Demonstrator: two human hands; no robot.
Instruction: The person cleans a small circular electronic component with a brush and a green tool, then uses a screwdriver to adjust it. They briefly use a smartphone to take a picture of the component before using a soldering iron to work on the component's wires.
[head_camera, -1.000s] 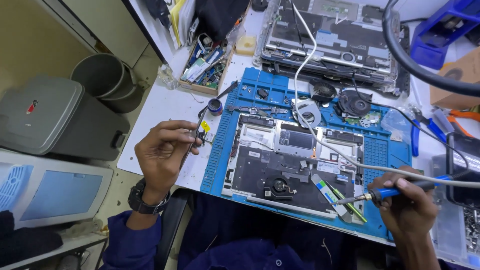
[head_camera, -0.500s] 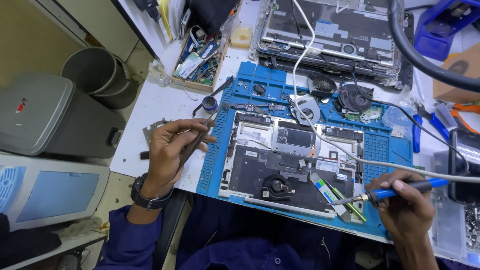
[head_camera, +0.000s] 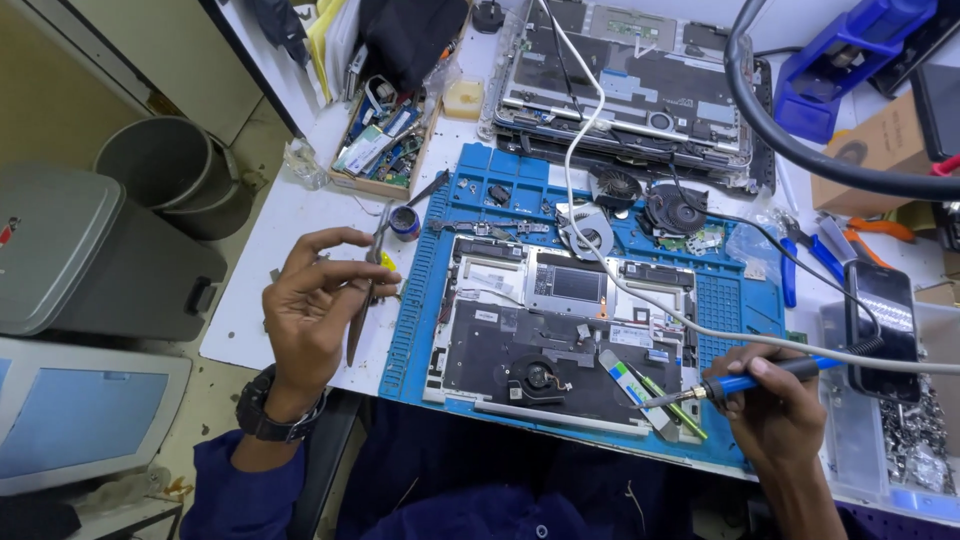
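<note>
My left hand (head_camera: 318, 305) holds a pair of slim metal tweezers (head_camera: 366, 285) upright over the white table, just left of the blue work mat (head_camera: 722, 300). A small round tin (head_camera: 405, 222) sits right beside the tweezers' upper end. My right hand (head_camera: 775, 405) grips a blue-handled soldering iron (head_camera: 742, 382), its tip resting near the lower right corner of the opened laptop base (head_camera: 560, 330) on the mat. A pale cable (head_camera: 640, 300) runs from the iron across the laptop base.
A second opened laptop (head_camera: 630, 85) lies at the back. Loose cooling fans (head_camera: 672, 208) rest on the mat's far edge. A tray of parts (head_camera: 385, 140), a phone (head_camera: 880, 325), a cardboard box (head_camera: 875, 150), grey bins (head_camera: 165, 170) and a monitor (head_camera: 75, 425) surround the bench.
My left hand has taken up the tweezers from the table's left side and raised them upright. My right hand stays in place with the soldering iron.
</note>
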